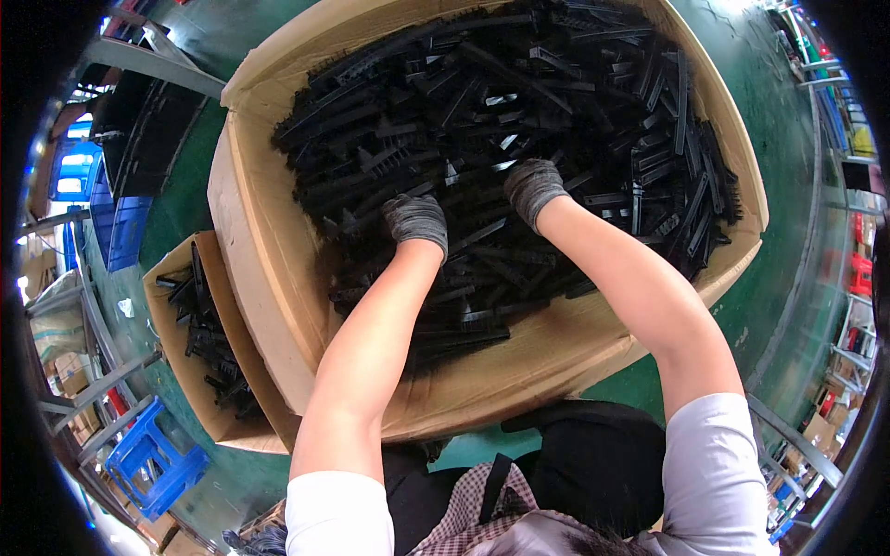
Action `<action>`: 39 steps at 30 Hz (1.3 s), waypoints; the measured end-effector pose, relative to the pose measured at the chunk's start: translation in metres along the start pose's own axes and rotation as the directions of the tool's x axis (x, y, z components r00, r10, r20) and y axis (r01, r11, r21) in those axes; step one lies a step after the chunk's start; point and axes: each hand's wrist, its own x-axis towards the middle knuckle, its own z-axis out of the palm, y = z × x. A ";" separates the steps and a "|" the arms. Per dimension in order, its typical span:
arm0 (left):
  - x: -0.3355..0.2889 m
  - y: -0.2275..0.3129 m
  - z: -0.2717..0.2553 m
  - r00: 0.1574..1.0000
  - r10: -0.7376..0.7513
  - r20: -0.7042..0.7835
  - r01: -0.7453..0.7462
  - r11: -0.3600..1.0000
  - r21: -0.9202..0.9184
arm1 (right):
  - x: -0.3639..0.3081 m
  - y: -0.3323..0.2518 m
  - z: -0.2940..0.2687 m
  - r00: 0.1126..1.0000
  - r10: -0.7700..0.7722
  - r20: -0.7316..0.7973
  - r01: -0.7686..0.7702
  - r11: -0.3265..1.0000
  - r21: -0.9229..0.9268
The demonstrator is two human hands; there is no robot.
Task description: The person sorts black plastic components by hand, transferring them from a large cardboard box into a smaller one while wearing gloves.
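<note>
Both hands reach into a large cardboard box [278, 213] heaped with narrow black plastic strips [519, 79], some with comb-like teeth or bristles. My left hand [416, 222], in a dark grey knit glove, presses into the middle of the heap, left of centre. To its right and slightly farther off, my right hand [535, 190] wears a matching glove and is likewise sunk among the strips. Only the backs of the two gloves show clearly. The fingers point down into the dark pieces and are hidden, so what they hold, if anything, cannot be made out.
Against the big box's left side stands a smaller cardboard box [176, 343] with similar black pieces. A blue plastic stool [158, 459] is at the lower left, with a blue bin [119, 222] farther up. Metal frames and shelves line both sides of the green floor [728, 46].
</note>
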 end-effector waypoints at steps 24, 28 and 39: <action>-0.021 -0.071 -0.040 0.990 0.086 -0.109 -0.115 0.946 -0.303 | -0.098 0.056 -0.016 0.965 -0.016 -0.261 0.117 0.919 0.377; 0.001 -0.048 -0.022 0.900 0.293 -0.322 -0.293 0.955 0.049 | -0.101 0.050 -0.012 0.953 0.001 -0.303 0.127 0.907 0.402; 0.008 -0.052 -0.030 0.939 0.262 -0.222 -0.242 0.964 0.112 | -0.102 0.048 -0.018 0.956 0.097 -0.278 0.007 0.936 0.352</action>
